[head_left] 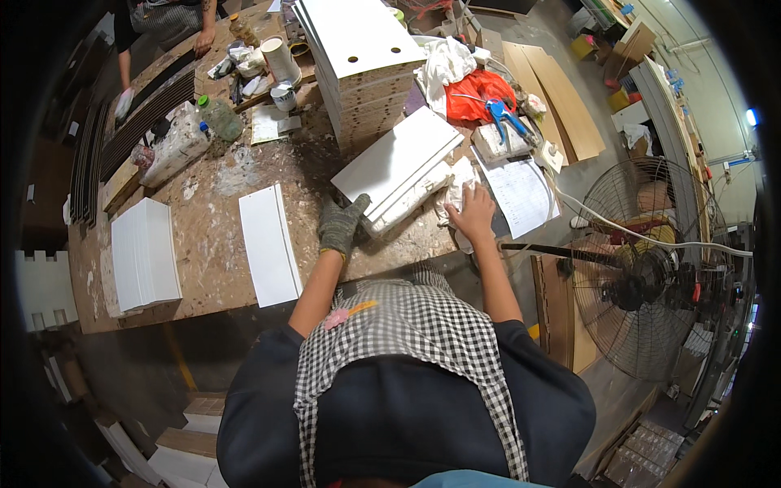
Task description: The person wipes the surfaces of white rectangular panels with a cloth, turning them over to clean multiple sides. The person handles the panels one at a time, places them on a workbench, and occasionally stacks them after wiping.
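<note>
My left hand (342,225), in a grey knit glove, grips the near-left corner of a white board (399,163), thumb on its upper face. That board lies tilted on a wrapped white bundle (413,200) at the front of the workbench. My bare right hand (473,215) is closed over a crumpled white cloth (457,184) just right of the bundle; part of the cloth is hidden under the fingers. Left of my gloved hand, a single white panel (271,244) lies flat near the bench's front edge.
A stack of white panels (145,254) stands at the left; a tall drilled stack (370,98) rises behind the board. Blue clamp (506,120), red bag (480,91) and written sheet (521,195) lie to the right. A fan (643,268) stands beyond. Across the bench, another person's hand (203,41) shows.
</note>
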`<action>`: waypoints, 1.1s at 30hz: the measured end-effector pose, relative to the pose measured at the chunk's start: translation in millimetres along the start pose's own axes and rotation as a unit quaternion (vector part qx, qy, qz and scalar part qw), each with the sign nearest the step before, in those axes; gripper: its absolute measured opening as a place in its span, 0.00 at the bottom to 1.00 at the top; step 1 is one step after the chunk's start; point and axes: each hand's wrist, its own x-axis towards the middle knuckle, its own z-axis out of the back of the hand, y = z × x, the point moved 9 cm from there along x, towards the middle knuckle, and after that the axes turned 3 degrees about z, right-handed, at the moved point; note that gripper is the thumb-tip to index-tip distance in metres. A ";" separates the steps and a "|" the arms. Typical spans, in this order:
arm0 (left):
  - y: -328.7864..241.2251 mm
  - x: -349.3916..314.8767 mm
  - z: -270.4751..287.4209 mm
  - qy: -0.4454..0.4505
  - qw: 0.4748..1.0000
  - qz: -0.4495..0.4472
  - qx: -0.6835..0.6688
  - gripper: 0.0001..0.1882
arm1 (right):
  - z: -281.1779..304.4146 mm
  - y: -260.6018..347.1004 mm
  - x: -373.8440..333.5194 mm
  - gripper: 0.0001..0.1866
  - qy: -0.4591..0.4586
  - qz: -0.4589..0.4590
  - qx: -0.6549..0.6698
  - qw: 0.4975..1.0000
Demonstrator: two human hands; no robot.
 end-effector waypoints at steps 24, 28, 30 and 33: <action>-0.9 -81.3 -26.0 0.232 0.857 0.187 -0.421 0.19 | 65.1 185.0 29.3 0.23 0.166 0.182 0.106 0.963; -20.9 -89.4 -12.0 0.217 0.854 0.239 -0.408 0.12 | 43.4 -9.1 132.7 0.18 -0.016 -0.022 0.094 0.995; 3.5 -80.7 -26.4 0.220 0.824 0.243 -0.463 0.10 | 49.5 -61.3 144.1 0.16 0.010 -0.096 0.096 0.991; 31.7 -70.2 -39.3 0.195 0.804 0.280 -0.487 0.11 | 127.5 -10.6 128.5 0.20 -0.086 -0.110 0.186 0.973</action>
